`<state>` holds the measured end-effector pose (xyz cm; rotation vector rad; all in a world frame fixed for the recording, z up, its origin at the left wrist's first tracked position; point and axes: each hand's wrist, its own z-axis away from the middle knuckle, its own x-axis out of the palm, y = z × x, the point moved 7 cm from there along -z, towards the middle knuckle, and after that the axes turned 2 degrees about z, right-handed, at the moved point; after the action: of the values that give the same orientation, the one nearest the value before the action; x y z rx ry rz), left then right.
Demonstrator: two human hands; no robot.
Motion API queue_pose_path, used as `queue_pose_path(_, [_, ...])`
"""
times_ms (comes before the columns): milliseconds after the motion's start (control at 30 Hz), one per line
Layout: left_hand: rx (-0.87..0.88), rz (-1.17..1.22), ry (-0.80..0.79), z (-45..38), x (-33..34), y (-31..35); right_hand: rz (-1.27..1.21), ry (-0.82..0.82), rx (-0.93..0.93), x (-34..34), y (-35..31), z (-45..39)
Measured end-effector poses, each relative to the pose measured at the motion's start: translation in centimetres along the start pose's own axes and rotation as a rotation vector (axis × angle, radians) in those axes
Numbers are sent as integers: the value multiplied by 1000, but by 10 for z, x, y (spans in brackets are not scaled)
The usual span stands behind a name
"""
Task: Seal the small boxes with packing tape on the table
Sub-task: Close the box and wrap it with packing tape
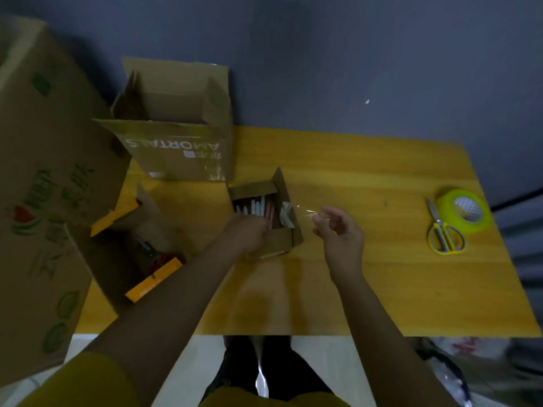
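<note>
Smooth yellow wood desk (367, 274), matt brown cardboard small box (289, 230), glossy clear tape strip (304, 211), shiny plastic-handled scissors (445, 235)

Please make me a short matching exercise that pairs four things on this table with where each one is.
Things:
1. tape roll
2. scissors
3. small box
4. right hand

Places:
A. middle of the table, flaps open
B. far right of the table, green
C. pinching a clear tape strip
D. lying just left of the tape roll

Pairs: 1-B, 2-D, 3-A, 4-C
</note>
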<state>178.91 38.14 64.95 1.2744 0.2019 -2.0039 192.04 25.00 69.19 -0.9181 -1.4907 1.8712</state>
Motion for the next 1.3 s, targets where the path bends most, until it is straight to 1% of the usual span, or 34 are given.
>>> queue_pose_path(100, [-40, -73, -125, -15, 9, 1, -75, 43, 50, -2, 1, 0])
queue_pose_path(167, [-62, -46, -170, -20, 14, -1, -112, 62, 87, -3, 3, 1])
queue_pose_path(200, [-61, 4, -162, -23, 17, -5, -122, 65, 102, -2, 2, 1])
queue_pose_path(300, [-49, 256, -72, -18, 16, -4, -125, 48, 128, 0, 3, 4])
queue_pose_path(400, [-116, 616, 31, -7, 15, 2, -149, 31, 139, -3, 7, 9])
queue_pose_path(467, [-157, 765, 16, -3, 21, 10, -196, 37, 169, -4, 17, 11])
queue_pose_path(533, [-198, 857, -20, -5, 31, 14, -258, 28, 240, -2, 33, 13])
queue_pose_path(667, [-219, 913, -23, -13, 39, 13, -321, -4, 373, 12, 64, 13])
queue_pose_path(833, [-255, 990, -19, -29, 33, 12, -446, 79, 443, 20, 88, 6])
queue_pose_path(933, [-249, 1044, -88, -40, 30, 14, -494, 103, 436, 20, 91, -8])
queue_pose_path(1133, [-240, 1012, -151, -59, 26, 5, -455, 20, 400, 38, 98, -31])
queue_pose_path(1200, [-241, 1035, -163, -62, 27, 2, -447, 6, 389, 42, 102, -34])
queue_pose_path(1300, [-223, 1076, -224, -60, 31, 2, -417, -15, 364, 46, 104, -35])
